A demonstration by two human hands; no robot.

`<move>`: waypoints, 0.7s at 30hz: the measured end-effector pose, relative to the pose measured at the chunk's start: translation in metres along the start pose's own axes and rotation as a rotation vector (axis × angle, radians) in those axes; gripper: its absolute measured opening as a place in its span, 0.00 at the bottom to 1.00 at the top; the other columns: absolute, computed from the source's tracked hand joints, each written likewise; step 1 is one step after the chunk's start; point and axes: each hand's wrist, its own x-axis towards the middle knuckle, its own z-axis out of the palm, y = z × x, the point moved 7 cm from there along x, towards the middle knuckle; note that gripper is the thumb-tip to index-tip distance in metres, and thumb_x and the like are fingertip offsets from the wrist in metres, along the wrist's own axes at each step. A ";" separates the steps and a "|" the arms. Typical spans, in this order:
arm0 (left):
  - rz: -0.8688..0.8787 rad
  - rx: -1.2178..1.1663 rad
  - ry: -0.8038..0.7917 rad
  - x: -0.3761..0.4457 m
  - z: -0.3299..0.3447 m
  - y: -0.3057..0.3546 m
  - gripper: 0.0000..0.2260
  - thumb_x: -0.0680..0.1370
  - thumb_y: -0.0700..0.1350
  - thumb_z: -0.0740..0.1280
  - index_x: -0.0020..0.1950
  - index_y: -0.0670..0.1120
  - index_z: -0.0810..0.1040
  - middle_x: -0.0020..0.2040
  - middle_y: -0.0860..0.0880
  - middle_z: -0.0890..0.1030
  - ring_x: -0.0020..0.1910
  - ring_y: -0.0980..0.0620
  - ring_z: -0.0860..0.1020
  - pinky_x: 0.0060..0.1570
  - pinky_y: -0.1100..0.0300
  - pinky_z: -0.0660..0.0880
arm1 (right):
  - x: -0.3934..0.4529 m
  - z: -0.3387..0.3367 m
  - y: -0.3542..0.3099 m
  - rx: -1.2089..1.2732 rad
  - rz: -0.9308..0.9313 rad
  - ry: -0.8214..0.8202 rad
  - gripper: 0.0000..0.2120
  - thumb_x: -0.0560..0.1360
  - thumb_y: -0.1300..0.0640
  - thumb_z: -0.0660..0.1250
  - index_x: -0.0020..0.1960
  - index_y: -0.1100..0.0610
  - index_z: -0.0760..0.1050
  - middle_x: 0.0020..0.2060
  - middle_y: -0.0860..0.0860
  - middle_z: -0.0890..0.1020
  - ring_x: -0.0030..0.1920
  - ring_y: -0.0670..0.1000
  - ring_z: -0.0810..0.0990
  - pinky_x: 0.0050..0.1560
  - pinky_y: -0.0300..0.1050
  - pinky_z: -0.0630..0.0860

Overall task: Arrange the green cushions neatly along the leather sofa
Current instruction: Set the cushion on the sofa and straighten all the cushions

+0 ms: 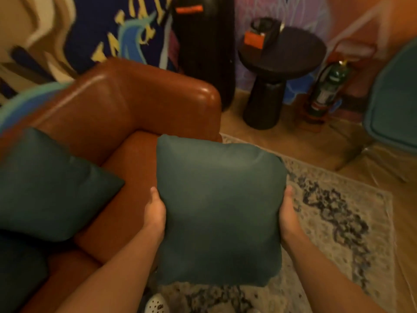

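Right now a square green cushion (220, 206) is held up between both hands, just off the front edge of the leather sofa (126, 105) and over the patterned rug (334, 213). The left hand (154, 213) presses the cushion's left side and the right hand (288, 215) its right side; each grip has the thumb on the front face, while the fingers are hidden behind, so I cannot tell how far they curl. The cushion's far-left corner hangs over the seat; the rest of it is past the sofa's front edge.

On the seat, a second green cushion (52, 184) leans against the backrest, tilted so one corner points toward the held one, with bare leather between them. A third dark green cushion (20, 274) shows at the lower left edge of the view, below the second. The corner of the seat beside the rounded armrest (203, 96) is open.

Beyond the armrest stands a round black desk (282, 53) on a thick pedestal, carrying a dark object with an orange patch. A fire extinguisher (325, 91) stands on the wooden floor to its right, and a teal chair (397, 105) sits at the right edge. The walls are painted with a bright mural.

The sofa is smooth, glossy brown leather; the cushions look matte and softly wrinkled; the rug is pale with dark mottled patterning.
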 end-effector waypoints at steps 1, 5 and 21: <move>0.001 -0.047 0.008 -0.005 -0.013 0.007 0.39 0.78 0.72 0.51 0.75 0.44 0.72 0.73 0.43 0.74 0.70 0.40 0.73 0.68 0.47 0.70 | -0.006 0.012 -0.013 -0.016 -0.012 -0.022 0.36 0.77 0.26 0.51 0.70 0.50 0.76 0.62 0.48 0.82 0.60 0.49 0.80 0.71 0.50 0.69; -0.015 -0.245 0.018 0.018 -0.062 0.008 0.47 0.64 0.79 0.58 0.71 0.48 0.76 0.70 0.47 0.77 0.67 0.42 0.76 0.70 0.43 0.69 | -0.022 0.065 -0.045 -0.108 0.029 -0.121 0.38 0.75 0.25 0.53 0.71 0.51 0.75 0.64 0.51 0.81 0.63 0.53 0.79 0.73 0.54 0.69; -0.154 -0.725 -0.021 0.057 -0.178 0.111 0.26 0.82 0.62 0.58 0.70 0.44 0.76 0.69 0.48 0.76 0.67 0.43 0.74 0.70 0.45 0.70 | -0.007 0.285 -0.097 -0.244 0.057 -0.097 0.19 0.83 0.41 0.57 0.63 0.52 0.77 0.58 0.56 0.80 0.59 0.59 0.76 0.61 0.58 0.71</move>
